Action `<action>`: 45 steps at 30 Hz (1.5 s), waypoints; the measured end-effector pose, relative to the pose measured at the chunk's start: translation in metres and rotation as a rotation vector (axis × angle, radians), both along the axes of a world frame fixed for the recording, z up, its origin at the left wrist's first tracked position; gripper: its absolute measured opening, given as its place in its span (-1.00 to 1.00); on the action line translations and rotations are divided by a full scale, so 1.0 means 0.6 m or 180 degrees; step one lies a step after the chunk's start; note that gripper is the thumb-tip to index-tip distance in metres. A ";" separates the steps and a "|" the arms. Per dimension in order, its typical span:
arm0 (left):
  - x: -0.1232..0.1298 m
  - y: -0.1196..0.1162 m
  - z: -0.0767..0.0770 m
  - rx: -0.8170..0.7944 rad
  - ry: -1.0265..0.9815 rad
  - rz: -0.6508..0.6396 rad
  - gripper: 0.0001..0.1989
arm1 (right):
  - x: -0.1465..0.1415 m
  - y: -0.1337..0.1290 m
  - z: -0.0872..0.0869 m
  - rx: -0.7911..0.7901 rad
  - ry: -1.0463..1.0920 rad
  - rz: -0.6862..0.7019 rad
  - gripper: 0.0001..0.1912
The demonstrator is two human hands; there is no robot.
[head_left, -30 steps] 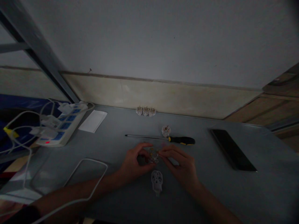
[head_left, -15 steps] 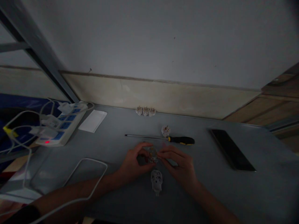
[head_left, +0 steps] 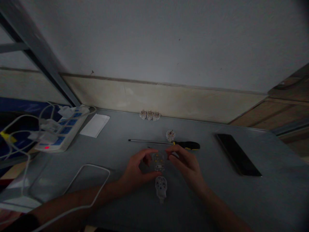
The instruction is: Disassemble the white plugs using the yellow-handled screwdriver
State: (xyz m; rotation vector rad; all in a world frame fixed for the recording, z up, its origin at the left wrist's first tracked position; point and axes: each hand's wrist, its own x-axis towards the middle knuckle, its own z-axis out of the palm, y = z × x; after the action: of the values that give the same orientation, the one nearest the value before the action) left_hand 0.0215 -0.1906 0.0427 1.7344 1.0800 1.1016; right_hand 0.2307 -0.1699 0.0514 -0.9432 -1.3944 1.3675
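Thumb and fingers of my left hand grip the edges of a clear plug part with brass-coloured pieces in it. At its right, my right hand has thumb and forefinger closed together, a little apart from the part. Whatever those fingertips may hold is too small to make out. Just below the clear part, a whitish plug cover with holes lies on the table. A screwdriver with a black and yellow handle lies beyond both hands, its tip pointing left. Against its shaft sits another pronged plug part.
Several pronged plug parts stand in a row by the wall. A power strip with plugged-in chargers and a folded white paper are at left. A white cable crosses my left forearm. A dark phone-like slab lies right.
My right hand has drawn up and away from the clear plug part, which shows more fully now. A small dark sliver is visible above my left fingers. The view has shifted slightly.
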 end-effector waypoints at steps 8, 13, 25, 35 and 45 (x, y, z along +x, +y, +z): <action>-0.002 -0.008 -0.002 0.0621 0.0015 -0.0272 -0.39 | -0.015 -0.011 -0.002 -0.1600 0.1254 0.1595 -0.49; -0.002 -0.012 0.009 0.0621 -0.0151 -0.0641 -0.45 | -0.015 -0.019 0.002 -0.1743 0.1625 0.2047 -0.50; 0.013 -0.036 0.014 0.0245 0.1776 -0.0840 -0.12 | 0.027 0.023 0.005 -0.1220 0.0889 0.1376 -0.53; 0.013 -0.029 -0.003 0.0012 0.1349 -0.0503 -0.48 | 0.024 0.019 0.008 -0.1170 0.0620 0.1339 -0.55; 0.011 -0.020 -0.008 -0.0045 0.0477 -0.0008 -0.43 | 0.019 0.019 0.002 -0.1308 0.0148 0.1119 -0.54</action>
State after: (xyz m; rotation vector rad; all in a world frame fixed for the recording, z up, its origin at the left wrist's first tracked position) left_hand 0.0280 -0.2026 0.0377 1.8298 1.1732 0.9724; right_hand 0.2423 -0.1586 0.0528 -0.9444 -1.3095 1.9819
